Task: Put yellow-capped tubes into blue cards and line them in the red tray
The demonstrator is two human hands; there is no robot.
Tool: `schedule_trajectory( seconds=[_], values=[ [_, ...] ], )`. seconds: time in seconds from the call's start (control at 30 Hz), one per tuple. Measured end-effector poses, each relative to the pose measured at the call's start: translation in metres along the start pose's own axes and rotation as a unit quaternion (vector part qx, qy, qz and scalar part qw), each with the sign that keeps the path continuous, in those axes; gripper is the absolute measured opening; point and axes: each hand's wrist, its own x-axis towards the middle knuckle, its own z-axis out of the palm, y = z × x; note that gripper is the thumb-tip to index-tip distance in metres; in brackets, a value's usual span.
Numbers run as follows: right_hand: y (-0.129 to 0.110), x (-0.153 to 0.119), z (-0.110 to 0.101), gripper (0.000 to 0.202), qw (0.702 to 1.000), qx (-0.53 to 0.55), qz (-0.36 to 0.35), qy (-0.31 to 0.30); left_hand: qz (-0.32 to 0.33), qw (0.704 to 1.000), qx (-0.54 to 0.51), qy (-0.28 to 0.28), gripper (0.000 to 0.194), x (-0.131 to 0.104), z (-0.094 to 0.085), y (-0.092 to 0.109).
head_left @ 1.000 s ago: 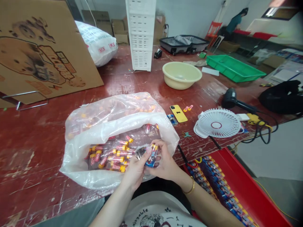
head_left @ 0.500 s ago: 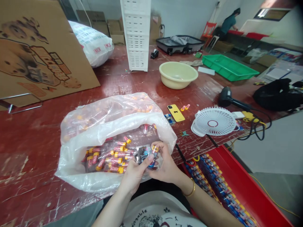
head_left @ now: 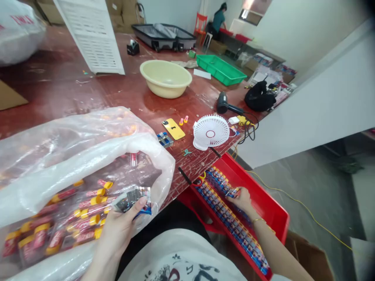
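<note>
My left hand (head_left: 124,220) is closed on a small stack of printed plastic sleeves (head_left: 137,197), dark with a blue edge, over the opening of a clear plastic bag (head_left: 159,156). Inside the bag lie many clear tubes (head_left: 88,212) with yellow caps and pink-red contents. Down to the right, my right hand (head_left: 244,203) reaches into a red tray (head_left: 271,208), its fingers closed round a small labelled tube (head_left: 233,193) at the end of a row. Rows of blue-and-yellow labelled tubes (head_left: 225,210) stand packed together in the tray.
A yellow phone (head_left: 174,128), small scissors (head_left: 186,152) and a white fan (head_left: 211,132) lie right of the bag. Farther back are a cream basin (head_left: 166,80), a hair dryer (head_left: 224,103) and a green tray (head_left: 221,70). A person (head_left: 218,19) is in the far background.
My hands were together over the bag with a labelled tube; now my right hand has carried it to the red tray. My left hand keeps the sleeves. The view has turned right.
</note>
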Motion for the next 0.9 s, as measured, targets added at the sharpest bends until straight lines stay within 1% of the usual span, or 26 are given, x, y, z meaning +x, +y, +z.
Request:
schedule_trajectory(
  seconds=[0.07,0.13,0.17,0.23,0.3,0.33,0.37,0.4,0.43,0.47,0.5,0.53,0.57,0.63,0.67,0.7,0.73,0.77,0.8,0.83,0.9],
  values=[
    [0.007,0.003,0.017,0.058,1.0,-0.018,0.013,-0.006,-0.022,1.0,-0.004,-0.008,0.028,-0.001,0.004,0.001],
    [0.004,0.008,0.029,0.06,1.0,-0.027,0.011,-0.013,-0.043,0.999,0.0,-0.009,0.027,-0.002,0.006,0.0],
    [0.002,0.01,0.033,0.063,0.999,-0.029,0.004,-0.014,-0.05,0.999,0.003,-0.009,0.028,-0.003,0.006,-0.001],
    [-0.003,0.013,0.033,0.075,0.999,-0.03,-0.015,-0.014,-0.044,0.999,0.01,-0.01,0.03,-0.006,0.003,-0.004],
    [-0.013,0.011,0.027,0.087,0.998,-0.027,-0.06,0.012,-0.021,1.0,0.011,-0.007,0.03,-0.008,-0.002,-0.006],
    [-0.021,0.009,0.024,0.089,0.994,-0.019,-0.101,0.039,-0.006,1.0,0.013,-0.003,0.029,-0.01,-0.006,-0.007],
    [-0.034,0.005,0.021,0.088,0.986,-0.004,-0.153,0.07,0.009,1.0,0.016,0.003,0.028,-0.011,-0.011,-0.008],
    [-0.051,-0.002,0.018,0.082,0.971,0.02,-0.215,0.099,0.022,0.999,0.02,0.011,0.027,-0.013,-0.016,-0.008],
    [-0.073,-0.011,0.016,0.07,0.951,0.054,-0.282,0.119,0.034,0.999,0.027,0.019,0.025,-0.015,-0.021,-0.007],
    [-0.1,-0.023,0.015,0.055,0.926,0.093,-0.346,0.119,0.045,0.998,0.033,0.027,0.024,-0.018,-0.027,-0.007],
    [-0.131,-0.039,0.015,0.039,0.898,0.139,-0.407,0.099,0.057,0.997,0.038,0.036,0.023,-0.021,-0.033,-0.005],
    [-0.165,-0.056,0.017,0.025,0.868,0.18,-0.46,0.056,0.068,0.996,0.04,0.043,0.024,-0.025,-0.039,-0.004],
    [-0.201,-0.075,0.02,0.016,0.84,0.213,-0.499,0.005,0.077,0.995,0.04,0.052,0.025,-0.029,-0.045,-0.002],
    [-0.273,-0.111,0.034,0.014,0.784,0.249,-0.558,-0.112,0.086,0.993,0.035,0.079,0.028,-0.036,-0.057,0.003],
    [-0.307,-0.127,0.044,0.014,0.765,0.237,-0.574,-0.173,0.087,0.991,0.031,0.094,0.03,-0.04,-0.063,0.005],
    [-0.337,-0.141,0.056,0.015,0.757,0.216,-0.578,-0.216,0.086,0.99,0.029,0.11,0.03,-0.043,-0.067,0.007],
    [-0.364,-0.153,0.068,0.016,0.756,0.179,-0.577,-0.251,0.08,0.988,0.027,0.126,0.031,-0.046,-0.071,0.008],
    [-0.385,-0.162,0.081,0.018,0.758,0.144,-0.574,-0.274,0.071,0.987,0.026,0.138,0.031,-0.048,-0.073,0.009],
    [-0.402,-0.17,0.093,0.02,0.76,0.115,-0.571,-0.288,0.059,0.988,0.023,0.144,0.033,-0.049,-0.074,0.01],
    [-0.414,-0.174,0.103,0.023,0.761,0.094,-0.57,-0.297,0.042,0.989,0.016,0.142,0.035,-0.05,-0.075,0.01],
    [-0.423,-0.177,0.118,0.025,0.757,0.076,-0.573,-0.306,0.012,0.992,-0.005,0.123,0.039,-0.051,-0.073,0.009]
  ],
)
